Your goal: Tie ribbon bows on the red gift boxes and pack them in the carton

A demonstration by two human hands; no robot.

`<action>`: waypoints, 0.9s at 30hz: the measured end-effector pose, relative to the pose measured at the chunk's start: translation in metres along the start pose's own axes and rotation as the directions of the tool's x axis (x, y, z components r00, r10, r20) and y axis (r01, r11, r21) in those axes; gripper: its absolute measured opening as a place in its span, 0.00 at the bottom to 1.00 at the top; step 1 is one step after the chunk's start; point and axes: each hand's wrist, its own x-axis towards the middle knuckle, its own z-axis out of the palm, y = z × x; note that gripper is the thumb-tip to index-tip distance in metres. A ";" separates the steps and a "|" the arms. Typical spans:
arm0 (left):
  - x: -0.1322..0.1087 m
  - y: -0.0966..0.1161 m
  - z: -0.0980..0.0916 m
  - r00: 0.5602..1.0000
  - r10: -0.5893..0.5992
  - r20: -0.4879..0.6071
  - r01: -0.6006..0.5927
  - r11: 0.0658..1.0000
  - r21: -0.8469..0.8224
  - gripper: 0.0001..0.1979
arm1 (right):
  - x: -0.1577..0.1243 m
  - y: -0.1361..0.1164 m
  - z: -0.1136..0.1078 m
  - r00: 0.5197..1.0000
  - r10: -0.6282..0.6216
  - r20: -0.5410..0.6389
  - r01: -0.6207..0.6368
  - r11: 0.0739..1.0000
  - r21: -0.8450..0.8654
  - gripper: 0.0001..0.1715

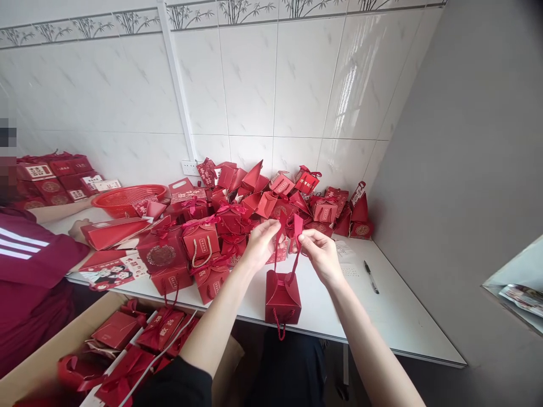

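A small dark red gift box (283, 299) stands at the front edge of the white table, a twisted cord handle hanging down its near side. From its top rise the two ends of a red ribbon (297, 226). My left hand (265, 240) pinches one end above the box, and my right hand (319, 249) pinches the other. The ends are held apart, and no bow shows on this box. Just left of my left arm are several red gift boxes (201, 240) with tied ribbons and cord handles.
A heap of red boxes (267, 203) lies along the tiled wall. On the white table (407, 305) are a black pen (371, 277) and paper (345, 254). A carton (25, 381) of boxes stands lower left. Left, a co-worker's sleeve (38, 249) and hands, near a red basket (129, 195).
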 end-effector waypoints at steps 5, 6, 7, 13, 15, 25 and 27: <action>-0.003 0.000 -0.001 0.999 0.045 0.001 -0.044 0.981 0.191 0.12 | 0.002 -0.006 0.005 0.998 -0.054 -0.017 0.054 0.998 -0.040 0.16; -0.004 -0.001 -0.001 0.998 0.066 -0.002 -0.063 0.965 0.255 0.11 | 0.002 -0.007 0.007 0.997 -0.070 -0.016 0.069 0.996 -0.059 0.16; -0.004 -0.001 -0.001 0.996 0.093 -0.004 -0.087 0.943 0.321 0.11 | 0.002 -0.009 0.009 0.996 -0.087 -0.015 0.085 0.993 -0.081 0.16; -0.006 0.002 -0.004 0.978 0.194 0.079 -0.206 0.827 0.524 0.09 | 0.005 -0.013 0.015 0.990 -0.131 0.044 0.136 0.981 -0.138 0.14; -0.008 0.006 -0.005 0.982 0.152 0.111 -0.187 0.844 0.502 0.09 | 0.006 -0.015 0.015 0.993 -0.102 0.058 0.110 0.983 -0.145 0.16; -0.010 0.009 0.003 0.995 0.063 0.083 -0.093 0.895 0.437 0.13 | 0.012 -0.022 0.014 0.990 -0.133 0.045 0.140 0.967 -0.212 0.14; -0.007 0.007 0.001 0.998 0.041 0.045 -0.055 0.922 0.384 0.14 | 0.014 -0.019 0.012 0.981 -0.191 0.037 0.195 0.956 -0.219 0.12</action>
